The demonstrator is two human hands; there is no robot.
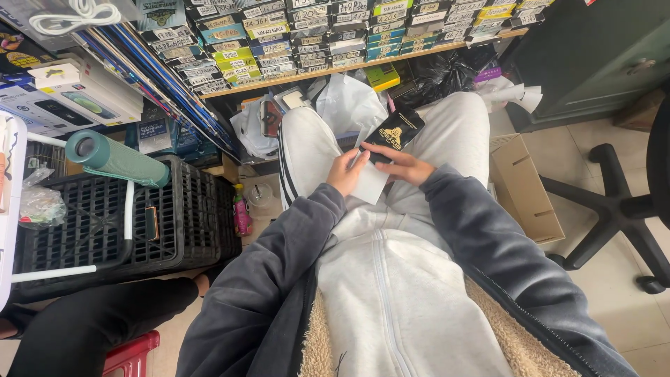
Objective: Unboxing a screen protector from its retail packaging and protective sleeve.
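Your pale zip-up front and the dark fleece-lined jacket [488, 265] fill the bottom of the view, and both sleeves run forward to meet over your lap. At the fingers: your left hand [347, 172] is curled closed on the near left edge of a white sleeve or envelope [370, 180], thumb on top. Your right hand [405, 167] lies flat across the lower end of a slim black box with a gold emblem [393, 130], its fingers pressing that box against the white sleeve. Both hands are grasping, neither released.

The black box rests above your thighs, between your knees, tilted up and away to the right. Most of it stands clear of the white sleeve; only its near end overlaps the paper. Whether that end is inside the sleeve or just lying on it, you cannot tell from this angle. So the two pieces read as barely joined or barely parted, with nearly the whole length of the box yet to travel either way.

Further out, a black plastic crate [105, 223] stands on the floor at your left with a teal cylinder [115, 159] lying on top. A shelf [363, 63] of stacked small labelled boxes runs across the far side. An open cardboard carton [523, 188] sits at your right knee, beside a black chair base [614, 209].
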